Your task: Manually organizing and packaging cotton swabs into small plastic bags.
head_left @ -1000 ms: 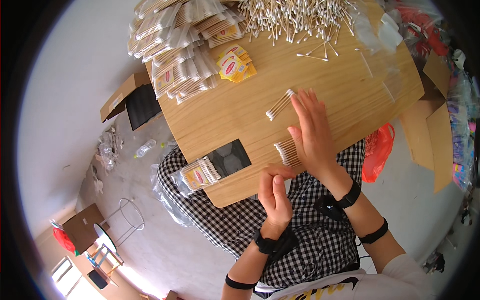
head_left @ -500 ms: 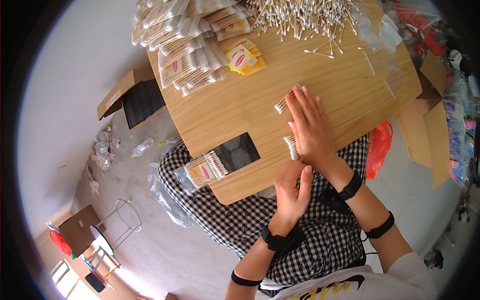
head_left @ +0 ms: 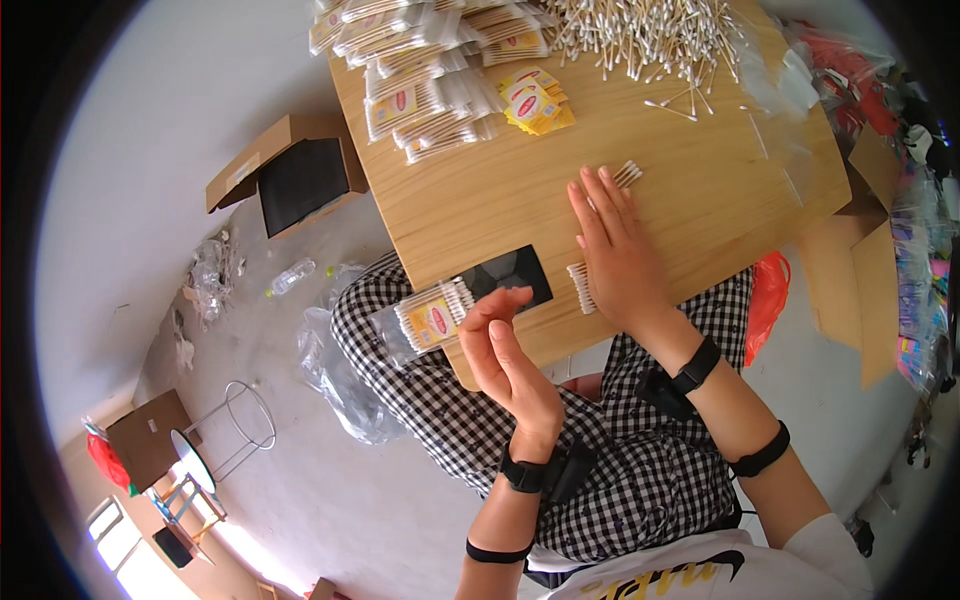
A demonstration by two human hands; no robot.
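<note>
My right hand point(head_left: 622, 262) lies flat on the wooden table, fingers stretched out. A small bundle of cotton swabs point(head_left: 629, 174) pokes out past its fingers, and a second swab bundle point(head_left: 580, 288) shows by the heel of the palm; the rest of both is hidden under the hand. My left hand point(head_left: 512, 372) is raised by the near table edge, fingers curved and apart from the thumb, with nothing seen in it. Beside it, a clear bag of cotton swabs point(head_left: 435, 320) with a yellow card rests partly on a black pad point(head_left: 515, 275) and overhangs the edge.
Filled swab bags point(head_left: 425, 95) are stacked at the far left, next to a pile of yellow cards point(head_left: 537, 100). Loose swabs point(head_left: 650, 35) are heaped at the back. Clear film point(head_left: 790, 85) lies at the far right. Open cardboard boxes point(head_left: 290, 170) stand on the floor.
My left hand has moved left, away from my right wrist towards the swab bag, and its fingers have opened out. My right hand still covers the bundles; the far bundle's swabs now show farther right.
</note>
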